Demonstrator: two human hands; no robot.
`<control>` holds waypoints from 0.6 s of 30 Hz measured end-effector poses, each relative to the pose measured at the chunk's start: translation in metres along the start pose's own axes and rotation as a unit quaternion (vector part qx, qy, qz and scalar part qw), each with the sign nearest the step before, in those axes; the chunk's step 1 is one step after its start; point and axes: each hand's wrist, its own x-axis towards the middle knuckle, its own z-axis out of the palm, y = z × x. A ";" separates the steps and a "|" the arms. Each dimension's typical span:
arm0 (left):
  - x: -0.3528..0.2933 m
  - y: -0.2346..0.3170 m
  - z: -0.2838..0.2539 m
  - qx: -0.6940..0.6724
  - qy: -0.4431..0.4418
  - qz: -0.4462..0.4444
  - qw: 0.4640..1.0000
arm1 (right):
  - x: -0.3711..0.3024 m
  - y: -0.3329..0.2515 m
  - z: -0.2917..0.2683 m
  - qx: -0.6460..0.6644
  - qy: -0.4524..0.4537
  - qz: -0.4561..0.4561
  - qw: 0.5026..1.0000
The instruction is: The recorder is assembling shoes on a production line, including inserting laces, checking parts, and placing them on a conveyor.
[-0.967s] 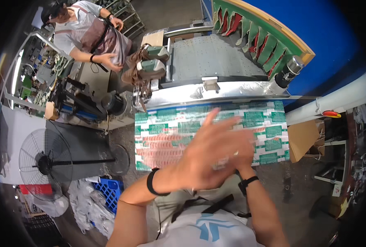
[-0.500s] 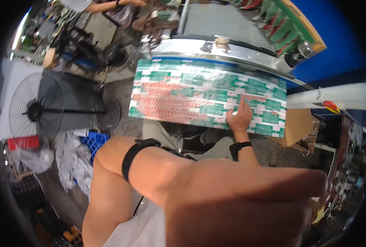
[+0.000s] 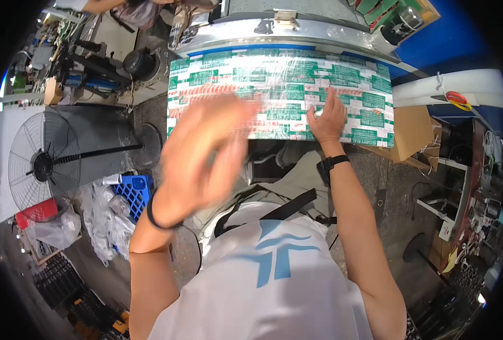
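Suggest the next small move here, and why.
Probably lower the left grip onto the left part of the green-and-white patterned panel. It looks raised, its blur hiding whether it holds anything, while the right grip seems to rest on the panel's right part, near the front edge; lowering it might steady the other side.

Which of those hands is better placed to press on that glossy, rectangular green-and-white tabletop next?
Probably the right hand: it appears to rest on the tabletop, fingers pointing forward, while the left hand, blurred, seems raised nearer the camera.
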 end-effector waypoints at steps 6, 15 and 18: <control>-0.175 -0.291 0.074 0.237 -0.106 -0.330 0.907 | 0.003 0.000 0.001 -0.017 -0.006 -0.008 1.000; -0.223 -0.311 0.117 0.377 0.040 -0.299 0.876 | 0.008 0.000 0.009 -0.023 -0.031 -0.031 0.999; -0.222 -0.309 0.115 0.353 0.065 -0.270 0.894 | 0.008 -0.003 0.008 -0.053 -0.044 -0.011 0.998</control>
